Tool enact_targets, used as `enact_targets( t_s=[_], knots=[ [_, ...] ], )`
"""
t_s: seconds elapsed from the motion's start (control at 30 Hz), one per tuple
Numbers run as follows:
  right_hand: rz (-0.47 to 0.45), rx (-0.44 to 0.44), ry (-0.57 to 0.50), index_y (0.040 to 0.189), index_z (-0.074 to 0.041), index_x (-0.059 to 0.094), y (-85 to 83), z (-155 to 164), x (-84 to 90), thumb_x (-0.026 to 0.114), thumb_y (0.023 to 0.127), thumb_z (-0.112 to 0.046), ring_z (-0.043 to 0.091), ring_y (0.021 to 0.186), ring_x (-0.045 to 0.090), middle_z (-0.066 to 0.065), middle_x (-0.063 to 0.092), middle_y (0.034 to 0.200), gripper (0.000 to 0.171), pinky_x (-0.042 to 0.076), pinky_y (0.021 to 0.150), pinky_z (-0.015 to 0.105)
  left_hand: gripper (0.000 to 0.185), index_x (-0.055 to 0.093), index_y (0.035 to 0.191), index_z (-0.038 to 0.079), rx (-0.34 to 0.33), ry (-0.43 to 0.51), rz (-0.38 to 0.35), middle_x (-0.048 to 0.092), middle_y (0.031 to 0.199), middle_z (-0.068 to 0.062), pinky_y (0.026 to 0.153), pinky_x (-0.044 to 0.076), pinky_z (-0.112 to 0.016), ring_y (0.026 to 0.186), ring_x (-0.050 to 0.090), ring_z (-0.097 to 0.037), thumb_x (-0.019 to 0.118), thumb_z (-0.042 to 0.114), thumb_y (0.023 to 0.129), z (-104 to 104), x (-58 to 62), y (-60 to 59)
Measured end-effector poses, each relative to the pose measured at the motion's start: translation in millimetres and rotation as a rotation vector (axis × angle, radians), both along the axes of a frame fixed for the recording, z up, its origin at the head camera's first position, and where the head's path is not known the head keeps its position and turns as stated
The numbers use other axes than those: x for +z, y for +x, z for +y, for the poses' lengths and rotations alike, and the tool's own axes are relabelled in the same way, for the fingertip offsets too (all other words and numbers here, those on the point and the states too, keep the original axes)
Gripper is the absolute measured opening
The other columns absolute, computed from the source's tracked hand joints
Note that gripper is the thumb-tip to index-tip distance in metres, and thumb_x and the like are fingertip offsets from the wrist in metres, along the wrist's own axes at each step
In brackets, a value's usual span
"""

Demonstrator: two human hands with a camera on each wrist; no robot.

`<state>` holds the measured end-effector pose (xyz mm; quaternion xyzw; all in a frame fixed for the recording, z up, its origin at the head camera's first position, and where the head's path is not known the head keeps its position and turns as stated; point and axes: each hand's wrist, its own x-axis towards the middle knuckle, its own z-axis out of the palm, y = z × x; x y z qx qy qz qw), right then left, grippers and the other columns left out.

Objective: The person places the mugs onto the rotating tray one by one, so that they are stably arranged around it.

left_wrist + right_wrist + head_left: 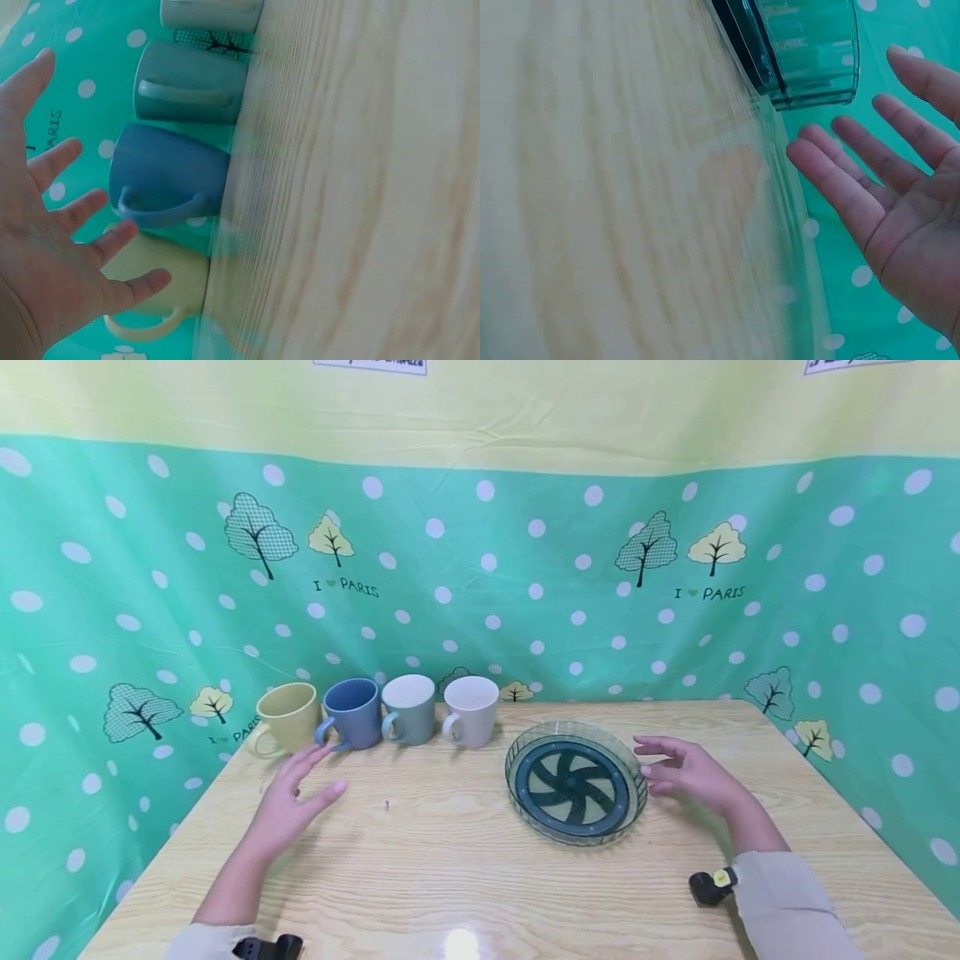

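Note:
My left hand (288,806) hovers over the table in front of the mugs, fingers spread and holding nothing. Nearest to it are a yellow mug (288,714) and a blue mug (358,717), their handles toward me. Beside them stand a grey-green mug (412,714) and a white mug (472,714). My right hand (693,777) is at the right side of a clear round tray (517,814) with a dark green pinwheel-patterned base. Its fingers are extended and hold nothing; the right wrist view has a gap between fingertips and tray wall (814,56).
The wooden table (405,893) ends at a green polka-dot curtain (540,610) behind the mugs and the tray. A tiny dark speck (387,805) lies on the wood. Each wrist wears a small black camera (708,887).

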<state>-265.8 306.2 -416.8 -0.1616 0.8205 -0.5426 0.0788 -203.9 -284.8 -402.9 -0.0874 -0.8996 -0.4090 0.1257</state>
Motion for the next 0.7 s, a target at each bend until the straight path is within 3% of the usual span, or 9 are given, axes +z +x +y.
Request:
enact_targets(
  t_s=[0.43,0.7],
  knots=[
    [-0.099,0.051,-0.048,0.144,0.008,0.036,-10.5,4.7,-2.9,0.066,0.092,-0.009,0.046,0.122,0.050,0.034,0.034,0.146,0.063,0.057,0.089,0.040,0.062,0.043,0.146,0.009,-0.053,0.051,-0.009,0.029,0.155,-0.018,0.097,0.034,-0.075,0.138,0.026,-0.046,0.067,0.031,0.094,8.3,-5.7,-9.5],
    [-0.123,0.077,-0.093,0.145,0.009,0.032,-14.0,7.0,-3.2,0.065,0.092,-0.007,0.020,0.115,0.060,0.034,0.032,0.147,0.065,0.055,0.092,0.041,0.059,0.046,0.145,0.011,-0.066,0.070,-0.005,0.027,0.155,-0.020,0.098,0.037,-0.072,0.140,0.025,-0.044,0.068,0.028,0.093,18.7,-3.9,-12.0]
  ],
)
